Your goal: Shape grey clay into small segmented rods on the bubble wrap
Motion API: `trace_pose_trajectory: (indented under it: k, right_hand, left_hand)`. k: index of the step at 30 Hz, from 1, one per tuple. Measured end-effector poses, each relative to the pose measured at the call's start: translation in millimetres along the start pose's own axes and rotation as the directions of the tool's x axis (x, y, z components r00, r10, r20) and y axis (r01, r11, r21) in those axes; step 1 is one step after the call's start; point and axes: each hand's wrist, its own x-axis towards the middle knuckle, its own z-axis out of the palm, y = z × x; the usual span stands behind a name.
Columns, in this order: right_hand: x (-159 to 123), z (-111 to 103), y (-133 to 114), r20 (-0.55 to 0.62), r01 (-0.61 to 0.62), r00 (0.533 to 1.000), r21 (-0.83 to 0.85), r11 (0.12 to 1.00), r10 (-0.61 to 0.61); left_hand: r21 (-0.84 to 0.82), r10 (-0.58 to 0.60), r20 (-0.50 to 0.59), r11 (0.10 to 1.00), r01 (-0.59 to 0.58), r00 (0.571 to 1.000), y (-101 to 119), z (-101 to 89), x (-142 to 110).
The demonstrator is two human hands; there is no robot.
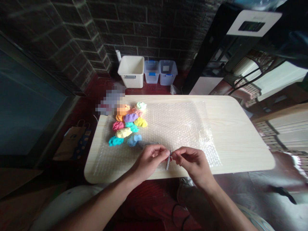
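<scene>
My left hand [155, 157] and my right hand [192, 160] meet over the front part of the table, each with thumb and fingers pinched together. Between their fingertips is a thin grey strip of what looks like modelling clay [167, 164], its lower end hanging down. A blue lump [134, 140] lies beyond my left hand, with a darker grey piece [146, 143] beside it, partly hidden by that hand. Several more soft, clay-like lumps sit to the left, among them a purple one [130, 117], a pale yellow one [123, 132] and a teal one [115, 141].
Bubble wrap [178, 125] covers much of the pale wooden table [240, 138]. Behind it, a cream bin [132, 72] and two clear plastic bins [168, 73] stand on the floor by a dark brick wall. A paper bag [69, 141] stands at the left.
</scene>
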Motion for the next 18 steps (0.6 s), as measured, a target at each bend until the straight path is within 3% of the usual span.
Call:
trace_pose_trajectory:
  k: [8,18]
  right_hand:
    - [0.7,-6.4,-3.4,0.031,0.055,0.998,-0.024,0.998,-0.054]
    - [-1.0,-8.2,-0.8,0.076,0.185,0.981,-0.08,0.979,-0.179]
  left_hand:
    - [0.006,-0.037,0.021,0.999,0.037,0.999,1.1,-0.9,0.3]
    - [-0.117,-0.082,0.052,0.989,0.087,0.995,2.7,0.7,-0.5]
